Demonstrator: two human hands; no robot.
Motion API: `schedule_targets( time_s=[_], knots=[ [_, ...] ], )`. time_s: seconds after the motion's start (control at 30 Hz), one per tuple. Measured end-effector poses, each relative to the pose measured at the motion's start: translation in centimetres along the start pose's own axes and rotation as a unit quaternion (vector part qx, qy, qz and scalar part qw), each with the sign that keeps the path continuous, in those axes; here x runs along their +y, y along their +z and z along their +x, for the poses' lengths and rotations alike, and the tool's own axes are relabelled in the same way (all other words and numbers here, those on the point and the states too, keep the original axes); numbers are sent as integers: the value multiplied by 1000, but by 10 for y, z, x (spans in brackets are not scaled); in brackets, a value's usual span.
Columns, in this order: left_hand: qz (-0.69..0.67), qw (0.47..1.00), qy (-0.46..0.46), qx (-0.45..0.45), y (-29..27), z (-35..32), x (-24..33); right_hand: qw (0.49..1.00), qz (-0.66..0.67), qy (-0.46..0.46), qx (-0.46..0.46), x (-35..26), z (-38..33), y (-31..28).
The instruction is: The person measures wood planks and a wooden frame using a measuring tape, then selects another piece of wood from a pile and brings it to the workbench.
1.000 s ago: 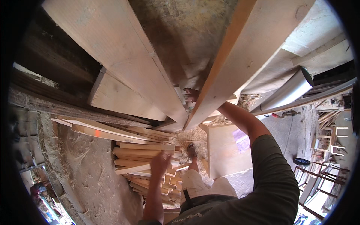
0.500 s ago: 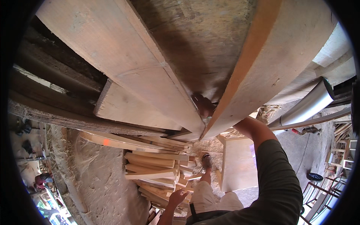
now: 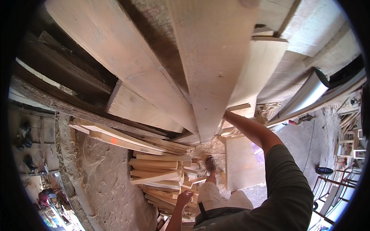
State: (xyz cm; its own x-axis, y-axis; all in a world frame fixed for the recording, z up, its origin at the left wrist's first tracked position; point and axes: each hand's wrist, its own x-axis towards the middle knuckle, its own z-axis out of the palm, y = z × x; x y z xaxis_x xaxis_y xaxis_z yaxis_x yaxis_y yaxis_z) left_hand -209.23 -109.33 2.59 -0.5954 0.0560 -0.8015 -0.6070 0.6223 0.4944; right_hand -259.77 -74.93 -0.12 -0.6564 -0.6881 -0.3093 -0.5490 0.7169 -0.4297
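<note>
Pale sawn timber fills the view: a long plank [image 3: 214, 65] slants overhead, its lower end just above the stack of short boards [image 3: 162, 173] on the sawdust-strewn floor [image 3: 104, 184]. The right hand [image 3: 224, 114] reaches behind the plank's lower edge; its fingers are hidden, so I cannot tell how they grip. The left hand [image 3: 184, 198] hangs free beside the stack, fingers loosely curled on nothing. With one hidden hand carrying such a long plank, it could twist or slide down onto the stack or the sandalled foot [image 3: 210, 164] beside it, and loose sawdust makes footing doubtful.
</note>
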Motion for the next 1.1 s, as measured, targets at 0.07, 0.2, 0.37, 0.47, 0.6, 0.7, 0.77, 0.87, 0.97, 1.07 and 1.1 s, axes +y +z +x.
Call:
schedule_targets(
  time_s=[0.07,0.2,0.37,0.47,0.6,0.7,0.77,0.87,0.97,1.07,1.1],
  knots=[
    [1,1000,8,-9,1,-1,12,1000,-2,-6,-6,-1,-17,-14],
    [39,998,34,-27,1,12,24,1000,3,-12,-17,10,-73,-51],
    [-9,997,74,-7,28,15,20,982,109,150,38,-76,-178,-160],
    [-11,998,55,-28,45,25,7,972,42,93,211,-106,-311,-188],
    [-120,988,64,-70,79,15,-27,918,113,158,347,-181,-544,-157],
    [-82,993,-25,-86,117,-34,-41,895,17,131,427,-279,-732,-99],
    [-64,990,-35,-117,141,-48,-51,873,-42,189,448,-344,-845,-51],
    [19,991,-88,-95,182,-65,-47,848,-112,281,436,-413,-968,32],
    [108,983,-74,-130,230,-80,-34,812,-112,365,441,-471,-1052,121],
    [255,943,40,-209,293,-91,10,747,-98,473,458,-513,-1105,215],
    [385,888,121,-218,304,-81,29,711,-83,509,477,-523,-1118,254]
  ],
)
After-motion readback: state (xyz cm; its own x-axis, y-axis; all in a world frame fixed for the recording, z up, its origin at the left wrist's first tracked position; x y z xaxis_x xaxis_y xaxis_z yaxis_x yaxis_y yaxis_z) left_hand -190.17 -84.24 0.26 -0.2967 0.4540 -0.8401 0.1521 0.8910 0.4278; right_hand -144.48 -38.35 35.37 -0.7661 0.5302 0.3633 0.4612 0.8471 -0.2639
